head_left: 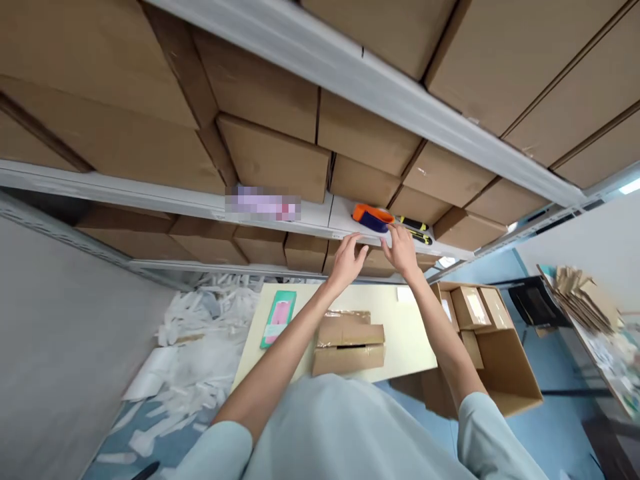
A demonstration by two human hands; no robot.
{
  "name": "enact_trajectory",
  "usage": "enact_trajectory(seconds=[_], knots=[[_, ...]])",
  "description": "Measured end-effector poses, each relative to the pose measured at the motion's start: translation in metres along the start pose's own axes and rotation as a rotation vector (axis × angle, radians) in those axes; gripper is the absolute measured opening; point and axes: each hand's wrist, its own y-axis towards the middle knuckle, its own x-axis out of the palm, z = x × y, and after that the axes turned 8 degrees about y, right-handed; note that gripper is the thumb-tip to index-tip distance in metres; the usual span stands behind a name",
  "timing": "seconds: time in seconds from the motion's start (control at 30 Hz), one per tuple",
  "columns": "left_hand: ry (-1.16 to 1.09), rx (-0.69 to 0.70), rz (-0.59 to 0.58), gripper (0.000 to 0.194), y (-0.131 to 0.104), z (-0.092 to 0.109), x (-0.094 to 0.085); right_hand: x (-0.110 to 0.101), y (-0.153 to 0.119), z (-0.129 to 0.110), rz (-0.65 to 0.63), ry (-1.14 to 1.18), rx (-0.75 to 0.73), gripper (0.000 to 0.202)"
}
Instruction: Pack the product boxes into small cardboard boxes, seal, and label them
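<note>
My left hand is raised at the front edge of the shelf, fingers stretched out and nothing in them. My right hand reaches to the same edge with thumb and fingers apart. Just beyond its fingertips lies an orange and dark-blue curved object, its exact kind unclear. Two yellow-and-black utility knives lie beside it; whether the fingers touch either is hard to see. Below my forearms, a small cardboard box with its top flaps slightly apart rests on the pale table.
A green-and-pink flat package lies at the table's left. Cardboard boxes line the shelves. A large open carton holding smaller boxes stands at right. White scraps cover the floor at left. Flattened cardboard lies far right.
</note>
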Motion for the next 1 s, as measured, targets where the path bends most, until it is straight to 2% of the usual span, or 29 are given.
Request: enact_trajectory(seconds=[0.07,0.17,0.23,0.37,0.47,0.57,0.67,0.77,0.83,0.9,1.0], knots=[[0.025,0.02,0.056,0.034,0.019,0.013,0.002,-0.003,0.04,-0.01,-0.124,-0.048,0.019,0.05],[0.057,0.007,0.129,0.034,0.025,0.025,0.006,0.005,0.08,-0.02,-0.329,-0.099,0.105,0.053],[0.069,-0.018,0.162,0.033,0.016,0.029,0.01,0.013,0.093,-0.021,-0.383,-0.088,0.138,0.057],[0.073,-0.115,0.159,0.031,-0.016,0.03,0.021,0.021,0.102,-0.008,-0.408,-0.033,0.138,0.054],[0.053,-0.19,0.125,0.03,-0.044,0.032,0.027,0.023,0.094,0.003,-0.353,0.055,0.114,0.05],[0.03,-0.246,0.104,0.03,-0.074,0.035,0.022,0.032,0.054,0.004,-0.173,0.259,0.04,0.045],[-0.005,-0.312,0.139,0.027,-0.111,0.045,0.005,0.046,-0.028,-0.014,-0.015,0.56,-0.006,0.047],[-0.039,-0.368,0.158,0.024,-0.15,0.062,-0.016,0.054,-0.121,-0.048,-0.005,0.92,0.056,0.043],[-0.063,-0.408,0.147,0.024,-0.174,0.075,-0.028,0.052,-0.169,-0.072,-0.024,1.111,0.095,0.039],[-0.094,-0.446,0.128,0.024,-0.192,0.086,-0.037,0.045,-0.2,-0.092,-0.023,1.207,0.142,0.037],[-0.124,-0.468,0.096,0.021,-0.21,0.1,-0.051,0.029,-0.219,-0.109,-0.039,1.223,0.182,0.041]])
